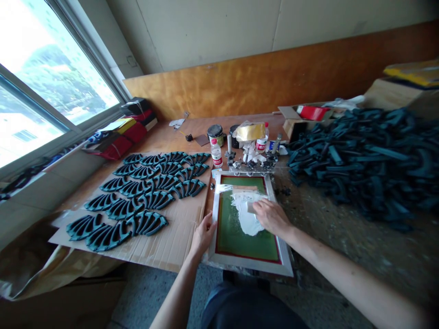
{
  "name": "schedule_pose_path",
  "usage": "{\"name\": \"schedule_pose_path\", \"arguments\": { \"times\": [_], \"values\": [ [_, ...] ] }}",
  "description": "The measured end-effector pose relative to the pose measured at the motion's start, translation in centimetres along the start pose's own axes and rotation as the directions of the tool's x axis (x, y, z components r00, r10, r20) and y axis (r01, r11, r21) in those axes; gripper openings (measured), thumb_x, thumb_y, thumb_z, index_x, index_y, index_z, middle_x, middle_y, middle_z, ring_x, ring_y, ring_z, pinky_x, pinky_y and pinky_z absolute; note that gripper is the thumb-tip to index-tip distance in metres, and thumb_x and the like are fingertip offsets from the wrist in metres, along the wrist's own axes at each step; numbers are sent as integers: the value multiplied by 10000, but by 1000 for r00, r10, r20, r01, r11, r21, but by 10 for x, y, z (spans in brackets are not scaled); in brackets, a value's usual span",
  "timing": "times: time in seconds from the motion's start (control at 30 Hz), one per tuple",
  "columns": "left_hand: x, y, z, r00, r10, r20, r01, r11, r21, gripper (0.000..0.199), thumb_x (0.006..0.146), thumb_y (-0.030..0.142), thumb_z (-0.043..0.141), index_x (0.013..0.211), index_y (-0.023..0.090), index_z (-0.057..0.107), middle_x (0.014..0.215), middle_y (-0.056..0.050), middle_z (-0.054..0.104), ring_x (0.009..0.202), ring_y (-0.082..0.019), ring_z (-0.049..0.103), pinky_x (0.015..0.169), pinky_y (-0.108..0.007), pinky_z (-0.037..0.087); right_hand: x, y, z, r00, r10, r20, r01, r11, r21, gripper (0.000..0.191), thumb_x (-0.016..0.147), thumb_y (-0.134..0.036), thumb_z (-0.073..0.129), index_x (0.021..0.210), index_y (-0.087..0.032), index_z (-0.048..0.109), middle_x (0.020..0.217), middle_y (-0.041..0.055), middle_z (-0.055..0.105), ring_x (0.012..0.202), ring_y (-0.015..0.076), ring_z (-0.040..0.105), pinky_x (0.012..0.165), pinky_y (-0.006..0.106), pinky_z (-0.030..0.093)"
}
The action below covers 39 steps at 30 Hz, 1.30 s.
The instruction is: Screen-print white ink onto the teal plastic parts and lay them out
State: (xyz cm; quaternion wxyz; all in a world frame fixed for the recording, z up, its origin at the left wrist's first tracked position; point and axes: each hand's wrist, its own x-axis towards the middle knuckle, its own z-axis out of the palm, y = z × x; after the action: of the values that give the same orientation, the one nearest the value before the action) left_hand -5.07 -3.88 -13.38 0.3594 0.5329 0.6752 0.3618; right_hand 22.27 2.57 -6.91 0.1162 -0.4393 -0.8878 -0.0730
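Two bare hands work at one silver-edged screen frame (286, 267) with green mesh, which lies flat along the near edge of a wooden table (343, 260). From my distant seat I count one small pale scraper (251, 208) and one broad patch of white paste (248, 224) on the mesh. The right hand (272, 217) has its fingers closed on the scraper, which sticks out from their left side, over the paste. The left hand (205, 232) touches the frame's left rail about midway along; I cannot tell whether its fingers clamp underneath. The paste runs from the far part of the mesh to past its middle, leaving green mesh bare toward the near rail and along the left. Beyond the frame's far edge I count two red-labelled bottles (216, 155) and two dark-lidded jars (215, 135). To the left, one cardboard sheet (187, 228) carries five rows of dark green fan-shaped pieces (109, 237), overlapping too closely for me to count singly; only a narrow gap parts sheet and frame. An uncountable heap of dark parts (370, 160) fills the table's far right, with open tabletop between it and the near right edge.
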Motion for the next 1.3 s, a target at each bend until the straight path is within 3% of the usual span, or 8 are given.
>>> {"name": "schedule_pose_path", "arguments": {
  "times": [0.2, 0.47, 0.7, 0.87, 1.0, 1.07, 1.2, 1.3],
  "values": [
    [-2, -2, 2, 1000, -5, -7, 5, 999, -47, 523, 866, 454, 494, 1315, 187, 526, 876, -36, 709, 824, -197, 657, 746, -282, 478, -29, 3, -13, 912, -410, 12, 398, 894, 207, 239, 811, -41, 431, 801, -189, 619, 796, 55, 626, 787, 192, 546, 668, 292, 414],
    [2, -8, 4, 1000, -18, -7, 17, 994, -106, 587, 843, 473, 519, 1318, 129, 513, 877, -62, 707, 813, -203, 654, 745, -293, 483, -29, 2, 0, 951, -265, -159, 296, 929, 221, 311, 821, -37, 421, 974, -164, 660, 957, 90, 650, 946, 220, 564, 784, 328, 471],
    [-1, 4, -3, 998, -50, 23, 54, 971, -233, 699, 786, 526, 582, 1339, 108, 491, 790, -40, 679, 730, -183, 630, 660, -269, 480, -2, 12, -18, 985, -154, -72, 168, 938, 302, 284, 891, -255, 557, 1168, -245, 618, 1005, 41, 669, 921, 193, 606, 813, 302, 478],
    [-12, 47, -32, 994, -64, 93, 96, 912, -399, 748, 725, 595, 644, 1309, 144, 523, 711, 1, 650, 599, -137, 579, 547, -224, 432, 57, 44, -53, 979, 152, -136, -128, 977, 172, 520, 873, -454, 582, 1366, -318, 486, 1005, 33, 641, 774, 197, 623, 646, 286, 477],
    [-8, 112, -56, 999, 7, -42, -27, 873, -487, 561, 786, 650, 535, 983, 142, 670, 747, -14, 650, 631, -126, 583, 548, -209, 436, 43, 97, -59, 872, 369, -322, -296, 921, 254, 398, 938, -472, 432, 1196, -230, 615, 1027, 72, 645, 838, 215, 621, 698, 305, 469],
    [4, 146, -64, 983, 111, -146, -172, 834, -523, 554, 821, 656, 470, 990, 161, 653, 830, -28, 672, 688, -137, 609, 568, -217, 461, 20, 111, -41, 872, 422, -250, -343, 889, 304, 379, 937, -462, 416, 1023, -185, 660, 932, 86, 659, 817, 223, 619, 705, 318, 469],
    [36, 195, -70, 943, 235, -236, -329, 767, -551, 531, 861, 637, 405, 1030, 175, 604, 890, -56, 693, 764, -152, 642, 564, -215, 478, -22, 82, 16, 953, 301, 39, -299, 909, 290, 391, 893, -548, 475, 817, -196, 628, 855, 67, 636, 778, 217, 611, 689, 324, 468],
    [39, 196, -57, 921, 212, -327, -371, 732, -571, 525, 859, 648, 402, 1051, 191, 575, 877, -46, 694, 751, -136, 645, 574, -207, 483, -34, 41, 41, 974, 215, 70, -224, 955, 193, 267, 883, -437, 551, 812, -183, 588, 928, 92, 627, 868, 232, 608, 735, 329, 461]
  ]
}}
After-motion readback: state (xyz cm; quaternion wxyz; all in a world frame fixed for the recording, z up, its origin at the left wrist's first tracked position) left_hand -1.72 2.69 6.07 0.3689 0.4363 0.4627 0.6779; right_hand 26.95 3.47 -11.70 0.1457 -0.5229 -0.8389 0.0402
